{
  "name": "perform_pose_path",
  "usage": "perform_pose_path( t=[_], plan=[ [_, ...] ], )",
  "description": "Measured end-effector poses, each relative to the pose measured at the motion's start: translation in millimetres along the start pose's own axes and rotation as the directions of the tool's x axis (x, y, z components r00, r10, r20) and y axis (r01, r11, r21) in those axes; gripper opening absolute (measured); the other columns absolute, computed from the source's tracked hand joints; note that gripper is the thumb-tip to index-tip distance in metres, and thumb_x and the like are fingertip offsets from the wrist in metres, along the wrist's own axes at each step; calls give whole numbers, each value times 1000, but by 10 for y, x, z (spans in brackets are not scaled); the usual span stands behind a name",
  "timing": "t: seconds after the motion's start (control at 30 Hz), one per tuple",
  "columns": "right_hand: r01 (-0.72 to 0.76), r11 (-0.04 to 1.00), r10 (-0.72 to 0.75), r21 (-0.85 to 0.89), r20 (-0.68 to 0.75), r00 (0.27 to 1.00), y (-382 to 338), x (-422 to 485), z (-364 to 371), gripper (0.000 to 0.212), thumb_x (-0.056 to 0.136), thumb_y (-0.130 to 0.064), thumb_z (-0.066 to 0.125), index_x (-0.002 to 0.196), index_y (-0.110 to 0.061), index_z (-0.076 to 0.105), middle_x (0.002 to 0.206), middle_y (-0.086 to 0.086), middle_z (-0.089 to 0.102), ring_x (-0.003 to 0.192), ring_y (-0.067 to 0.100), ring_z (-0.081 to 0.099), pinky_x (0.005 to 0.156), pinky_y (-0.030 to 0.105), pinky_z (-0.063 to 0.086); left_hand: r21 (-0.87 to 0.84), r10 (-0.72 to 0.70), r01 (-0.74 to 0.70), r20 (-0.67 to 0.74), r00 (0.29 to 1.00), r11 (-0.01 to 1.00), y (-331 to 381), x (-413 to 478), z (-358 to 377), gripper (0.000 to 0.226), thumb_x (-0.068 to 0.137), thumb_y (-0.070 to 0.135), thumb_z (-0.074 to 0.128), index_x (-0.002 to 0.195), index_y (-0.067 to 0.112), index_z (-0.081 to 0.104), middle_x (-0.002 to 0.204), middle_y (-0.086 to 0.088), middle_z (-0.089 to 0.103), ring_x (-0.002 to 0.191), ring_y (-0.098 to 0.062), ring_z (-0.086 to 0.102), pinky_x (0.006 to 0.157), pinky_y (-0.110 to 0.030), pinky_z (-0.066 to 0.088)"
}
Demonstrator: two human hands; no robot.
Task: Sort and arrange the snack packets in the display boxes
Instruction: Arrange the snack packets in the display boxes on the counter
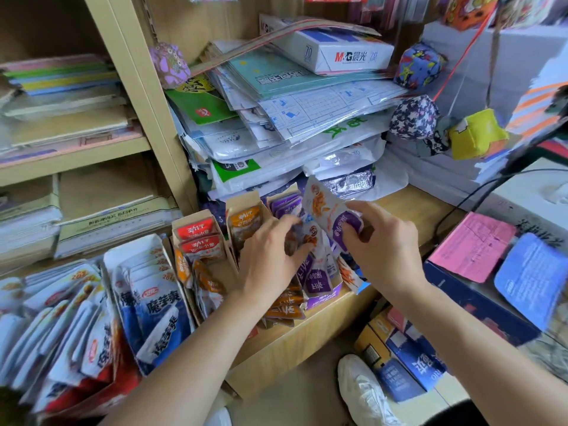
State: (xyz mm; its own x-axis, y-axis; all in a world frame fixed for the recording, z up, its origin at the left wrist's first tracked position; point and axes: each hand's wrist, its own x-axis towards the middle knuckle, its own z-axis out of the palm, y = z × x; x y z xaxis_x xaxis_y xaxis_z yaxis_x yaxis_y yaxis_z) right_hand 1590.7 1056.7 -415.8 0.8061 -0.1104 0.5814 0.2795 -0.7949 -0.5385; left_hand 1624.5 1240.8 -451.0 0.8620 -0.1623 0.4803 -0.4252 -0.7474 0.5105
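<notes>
**One purple packet held over four display boxes**

A tan shelf unit [132,87] of paper stock fills the left. A slumping heap of plastic-wrapped stationery [292,118] crowds the far side, just behind the wooden counter [307,333]. Four display boxes stand there in a row: blue-white box [147,302], red box [199,238], orange box [246,216], purple box [322,293]. The left hand [267,259] lies spread on packets in the purple box. The right hand [384,241] pinches one purple-and-white snack packet [332,213] just above it.

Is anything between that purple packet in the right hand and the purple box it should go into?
Yes. The left hand lies across the purple box, its fingers among the standing packets there, just below the purple packet that the right hand pinches. Those crowded packets fill the box too.
</notes>
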Motion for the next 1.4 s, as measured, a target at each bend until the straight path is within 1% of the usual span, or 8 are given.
perform_pose_path(
  t=[0.27, 0.37, 0.47, 0.6, 0.77, 0.97, 1.3, 1.4],
  plan=[
    [67, 997, -63, -23, 151, 986, 11, -34, 117, 13, 89, -6, 66, 102, -7, 71, 77, 16, 71, 68, 33, 68, 58, 49, 58, -41, -47, 49, 54, 997, 998, -152, -31, -277, 60, 86, 56, 65, 141, 37, 50, 111, 19, 67, 78, 0, 64, 65, -27, 57],
    [132, 991, -128, 16, 389, 912, -35, -96, 169, 20, 91, -32, 64, 96, -16, 75, 84, 0, 68, 77, 19, 62, 69, 38, 57, -42, 7, -5, 40, 999, 999, -191, -81, -316, 48, 89, 42, 68, 135, 34, 57, 117, 19, 64, 88, -1, 61, 66, -31, 59],
    [174, 984, -165, 36, 542, 824, -41, -186, 250, 23, 92, -34, 61, 98, -18, 77, 94, -3, 61, 87, 13, 56, 75, 32, 54, 12, 99, -101, 124, 987, 995, -234, -103, -309, 48, 93, 27, 67, 140, 29, 57, 133, 12, 58, 118, -9, 54, 94, -37, 54],
    [-70, 997, 57, 35, 293, 954, 41, -172, 162, 9, 89, -12, 70, 96, -17, 72, 79, -8, 64, 68, 6, 60, 64, 24, 53, 63, 227, -255, 287, 931, 965, -215, -137, -291, 56, 95, 22, 65, 147, 33, 49, 151, 13, 45, 131, -12, 36, 113, -35, 31],
    [-203, 978, 200, -38, 416, 887, 94, -206, 202, 15, 87, -31, 76, 89, -18, 70, 73, -5, 68, 64, 12, 65, 62, 30, 57, 142, 218, -307, 439, 872, 941, -180, -208, -220, 56, 98, 32, 54, 152, 39, 38, 162, 18, 24, 139, -19, 25, 115, -51, 30],
    [-247, 969, 227, 2, 392, 891, 63, -181, 298, 7, 90, -11, 71, 84, -13, 74, 70, -1, 70, 61, 14, 68, 61, 38, 60, 275, 193, -363, 493, 848, 890, -172, -188, -236, 56, 96, 32, 49, 149, 45, 37, 164, 9, 12, 143, -27, 20, 114, -55, 27],
    [-200, 977, 206, 72, -88, 975, 243, 85, -334, 7, 90, -8, 67, 87, -13, 70, 78, -6, 71, 65, -2, 65, 58, 15, 53, 281, 202, -314, 363, 910, 907, -92, -132, -153, 37, 91, 47, 54, 123, 37, 68, 144, 5, 49, 125, -25, 38, 98, -51, 45],
    [-178, 984, 179, 22, -178, 968, 360, 129, -488, 6, 89, -9, 68, 88, -12, 73, 75, -2, 72, 65, 11, 67, 63, 34, 58, 239, 277, -318, 190, 942, 917, 23, -72, -56, 36, 88, 47, 60, 115, 27, 74, 131, 5, 62, 116, -23, 45, 93, -46, 47]
  ],
)
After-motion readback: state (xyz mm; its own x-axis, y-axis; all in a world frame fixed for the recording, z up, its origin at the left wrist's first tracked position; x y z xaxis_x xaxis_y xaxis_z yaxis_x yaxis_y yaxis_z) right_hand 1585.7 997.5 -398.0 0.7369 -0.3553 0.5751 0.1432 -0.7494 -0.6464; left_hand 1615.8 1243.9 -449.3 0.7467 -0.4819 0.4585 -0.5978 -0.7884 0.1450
